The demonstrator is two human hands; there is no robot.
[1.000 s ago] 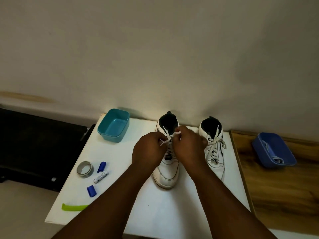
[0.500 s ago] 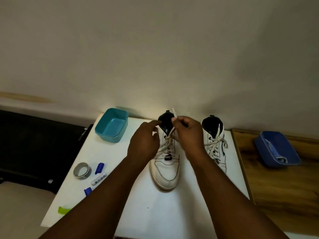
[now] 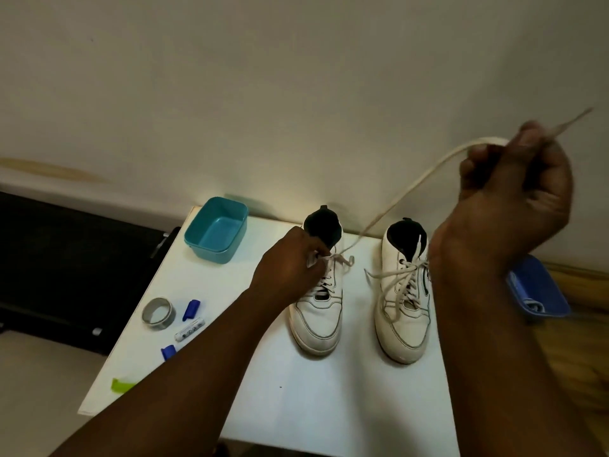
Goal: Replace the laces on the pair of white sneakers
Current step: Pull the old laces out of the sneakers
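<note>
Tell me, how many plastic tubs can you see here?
2. A teal tub stands at the white table's far left corner. A blue tub sits on the wooden surface to the right, partly hidden behind the right forearm.

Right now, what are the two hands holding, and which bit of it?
The right hand pinches the white shoelace near its free end, raised high. The left hand grips the left sneaker at its collar, beside the top eyelets.

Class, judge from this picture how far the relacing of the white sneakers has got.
Done: nothing finished. In hand: the right hand pulls a lace out of the left sneaker, which the left hand steadies. Left: the right sneaker remains laced; no new laces fitted.
</note>
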